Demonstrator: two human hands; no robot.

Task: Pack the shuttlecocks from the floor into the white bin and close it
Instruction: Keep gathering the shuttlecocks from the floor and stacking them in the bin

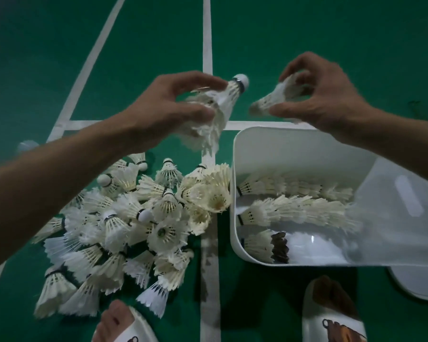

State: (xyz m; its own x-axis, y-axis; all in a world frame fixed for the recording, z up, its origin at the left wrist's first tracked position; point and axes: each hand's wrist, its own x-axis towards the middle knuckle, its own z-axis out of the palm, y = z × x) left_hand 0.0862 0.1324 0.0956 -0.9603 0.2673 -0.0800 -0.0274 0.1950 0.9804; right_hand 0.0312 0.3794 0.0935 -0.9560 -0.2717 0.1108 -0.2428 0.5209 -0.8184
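Above the court floor (331,45), between the loose pile of shuttlecocks (124,225) and the white bin (257,144) already holding rows, a nested stack (223,104) is gripped by the left hand (163,107) and a shorter stack (274,97) pinched by the right hand (326,97), best joined cork-into-skirt, axes aligned, feathers uncrushed.

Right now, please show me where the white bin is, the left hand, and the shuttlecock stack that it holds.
white bin (282,151): head view, bare far inner wall.
left hand (156,107): head view, middle of the hand.
shuttlecock stack (221,112): head view, feather skirt beside the thumb.
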